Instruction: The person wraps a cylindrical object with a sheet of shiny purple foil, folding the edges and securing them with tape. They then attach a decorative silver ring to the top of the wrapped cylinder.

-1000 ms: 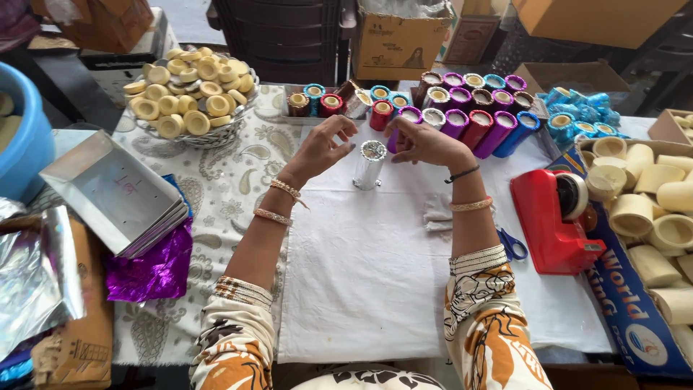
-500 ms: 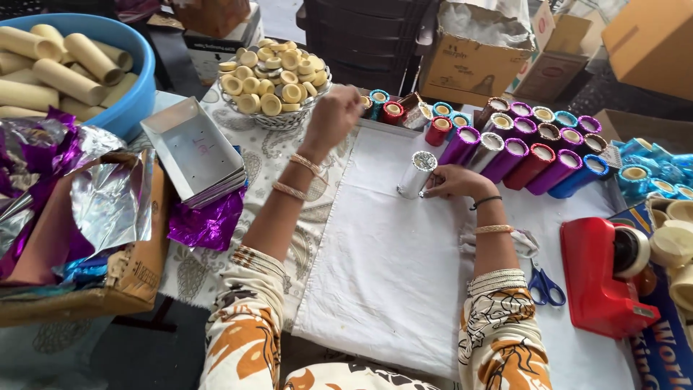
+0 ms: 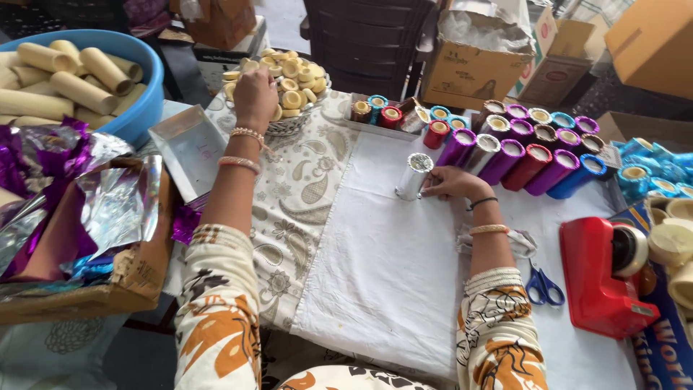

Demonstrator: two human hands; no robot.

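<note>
Head view shows a short silver foil-wrapped tube (image 3: pixel 414 175) standing upright on the white cloth (image 3: pixel 390 274), its shiny crinkled skin catching light; the right hand (image 3: pixel 451 182) rests just beside it with fingertips touching its side, loosely curled around it. The left hand (image 3: pixel 255 92) reaches up and away to a wire basket (image 3: pixel 294 124) heaped with small round pale-yellow discs (image 3: pixel 292 79), fingers bent down into the pile; whether they pinch a disc is hidden by the back of the hand. Beyond the right hand lies a row of finished tubes (image 3: pixel 520 155) in glossy purple, red, blue and teal foil, cardboard ends showing. Near the right forearm sit blue-handled scissors (image 3: pixel 541 283) and a red tape dispenser (image 3: pixel 605 278), smooth plastic. By the left forearm are a flat metal tray (image 3: pixel 189 148), crumpled silver and purple foil sheets (image 3: pixel 79 195), and a blue tub (image 3: pixel 141 101) of bare cardboard tubes, cut off at the frame edge.
</note>
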